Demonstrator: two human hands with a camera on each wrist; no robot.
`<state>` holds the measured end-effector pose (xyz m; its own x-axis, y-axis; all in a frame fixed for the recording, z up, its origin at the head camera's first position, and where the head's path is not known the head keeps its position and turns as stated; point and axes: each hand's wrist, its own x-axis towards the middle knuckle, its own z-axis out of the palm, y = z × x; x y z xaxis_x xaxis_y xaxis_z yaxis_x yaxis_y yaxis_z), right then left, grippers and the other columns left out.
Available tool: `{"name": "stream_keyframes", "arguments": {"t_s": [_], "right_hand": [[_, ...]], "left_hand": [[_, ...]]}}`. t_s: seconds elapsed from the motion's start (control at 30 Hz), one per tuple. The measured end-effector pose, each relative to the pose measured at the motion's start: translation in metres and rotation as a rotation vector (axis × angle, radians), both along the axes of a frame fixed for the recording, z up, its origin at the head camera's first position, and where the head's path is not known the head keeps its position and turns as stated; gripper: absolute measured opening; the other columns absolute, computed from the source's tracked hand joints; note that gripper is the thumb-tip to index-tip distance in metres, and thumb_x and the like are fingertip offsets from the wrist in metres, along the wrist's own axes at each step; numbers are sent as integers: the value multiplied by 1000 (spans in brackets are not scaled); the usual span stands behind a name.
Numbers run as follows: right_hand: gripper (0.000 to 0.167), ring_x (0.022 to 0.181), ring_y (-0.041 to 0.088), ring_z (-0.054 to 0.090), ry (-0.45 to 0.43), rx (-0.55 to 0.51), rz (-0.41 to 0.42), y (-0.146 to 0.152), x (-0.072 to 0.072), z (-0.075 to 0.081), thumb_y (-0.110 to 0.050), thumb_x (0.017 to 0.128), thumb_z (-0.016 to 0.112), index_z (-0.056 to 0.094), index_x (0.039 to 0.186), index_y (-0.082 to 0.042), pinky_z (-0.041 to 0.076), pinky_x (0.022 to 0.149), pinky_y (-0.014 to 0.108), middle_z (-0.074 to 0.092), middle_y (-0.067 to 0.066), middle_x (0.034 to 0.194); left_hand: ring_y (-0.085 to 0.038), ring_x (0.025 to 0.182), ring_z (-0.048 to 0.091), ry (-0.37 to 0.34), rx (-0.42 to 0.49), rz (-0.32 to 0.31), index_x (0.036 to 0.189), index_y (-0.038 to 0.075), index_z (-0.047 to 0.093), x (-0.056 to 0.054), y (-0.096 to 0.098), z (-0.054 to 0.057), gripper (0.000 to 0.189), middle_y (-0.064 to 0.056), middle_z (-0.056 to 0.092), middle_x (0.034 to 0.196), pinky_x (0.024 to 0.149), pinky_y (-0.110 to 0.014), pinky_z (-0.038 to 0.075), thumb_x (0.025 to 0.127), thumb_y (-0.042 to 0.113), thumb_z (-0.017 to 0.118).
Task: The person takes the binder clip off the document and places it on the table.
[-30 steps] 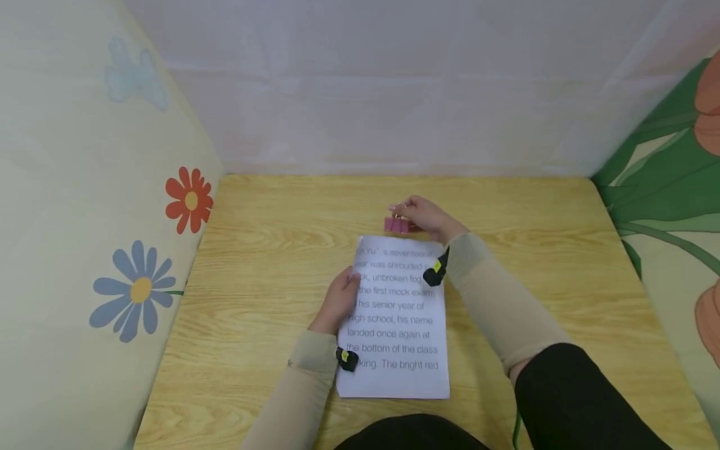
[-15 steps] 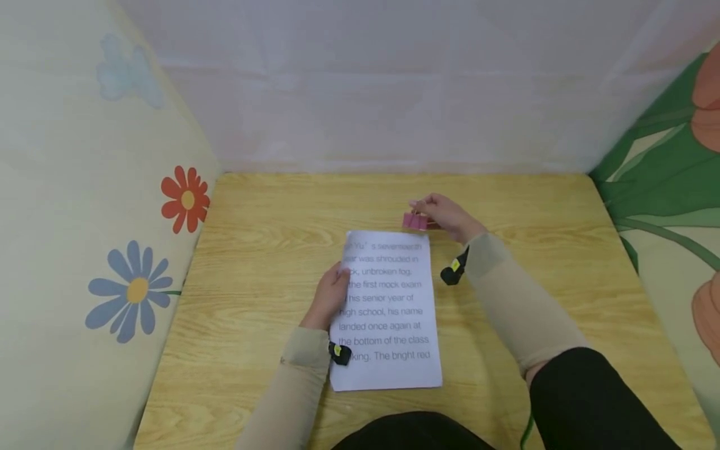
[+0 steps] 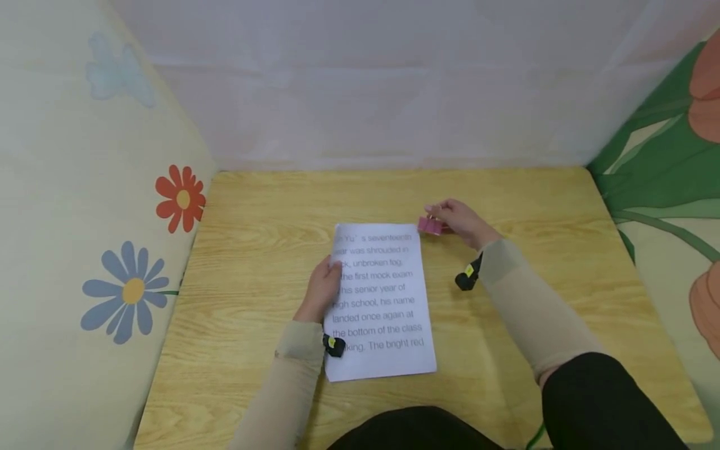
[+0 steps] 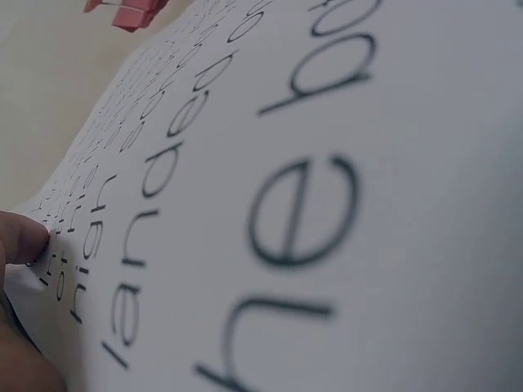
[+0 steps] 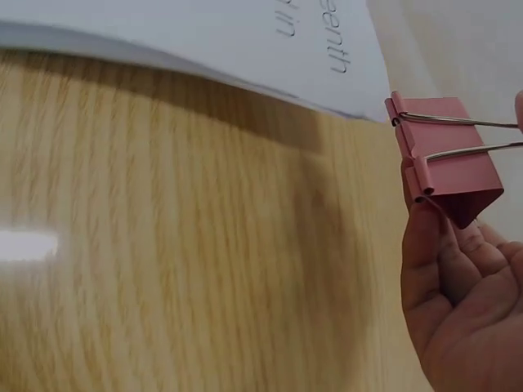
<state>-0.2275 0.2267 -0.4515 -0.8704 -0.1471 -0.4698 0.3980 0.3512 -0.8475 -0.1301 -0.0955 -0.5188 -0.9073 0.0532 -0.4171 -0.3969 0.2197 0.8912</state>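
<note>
A stack of printed paper (image 3: 377, 300) lies in front of me, its top right corner raised over the table in the right wrist view. My left hand (image 3: 323, 290) grips the stack's left edge, thumb (image 4: 23, 238) on the printed face. My right hand (image 3: 464, 222) pinches a pink binder clip (image 3: 430, 225) by its wire handles. The clip (image 5: 453, 151) points its mouth toward the paper's top right corner, right at that corner in the right wrist view. Part of the right hand's grip lies outside that view.
The wood-grain table (image 3: 270, 206) runs back to a white cloth wall (image 3: 382, 94). Flower-printed panels stand along the left (image 3: 50, 219) and right (image 3: 669, 206) sides. A black wrist camera (image 3: 467, 278) hangs under the right wrist.
In the head view, the paper and left hand have shifted left and slightly up. The right hand, still holding the clip, has moved right, and the clip now sits beside the top right corner.
</note>
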Motion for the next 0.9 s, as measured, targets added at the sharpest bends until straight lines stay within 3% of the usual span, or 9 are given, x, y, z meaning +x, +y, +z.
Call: {"name": "stream_keyframes", "arguments": {"t_s": [0.23, 0.47, 0.67, 0.9], "right_hand": [[58, 125, 32, 51, -40, 89, 20, 14, 7, -3, -43, 106, 57, 46, 138, 5, 39, 113, 46, 53, 20, 135], [53, 119, 30, 54, -37, 57, 30, 23, 13, -11, -34, 108, 55, 44, 139, 7, 41, 110, 46, 54, 21, 133], [52, 125, 32, 52, -54, 61, 55, 30, 18, -19, -30, 109, 53, 42, 143, 8, 39, 111, 45, 52, 23, 138], [59, 137, 39, 43, -43, 104, 76, 32, 25, -25, -35, 107, 56, 40, 145, 8, 29, 118, 52, 46, 26, 146]], "left_hand": [[-27, 74, 65, 6, -6, -1, 143, 14, 54, -10, -1, 1, 42, -12, 66, 92, 70, -39, 53, 112, 36, 37], [-28, 74, 66, 8, -8, 20, 143, 16, 54, -16, -1, 3, 43, -13, 67, 93, 67, -41, 54, 111, 39, 37], [-27, 77, 67, -48, -7, 11, 148, 18, 50, -18, 1, 4, 44, -11, 68, 96, 72, -40, 55, 111, 40, 36], [-28, 79, 67, -21, -11, 25, 149, 18, 49, -19, -1, 1, 46, -11, 67, 97, 73, -42, 55, 111, 40, 36]]}}
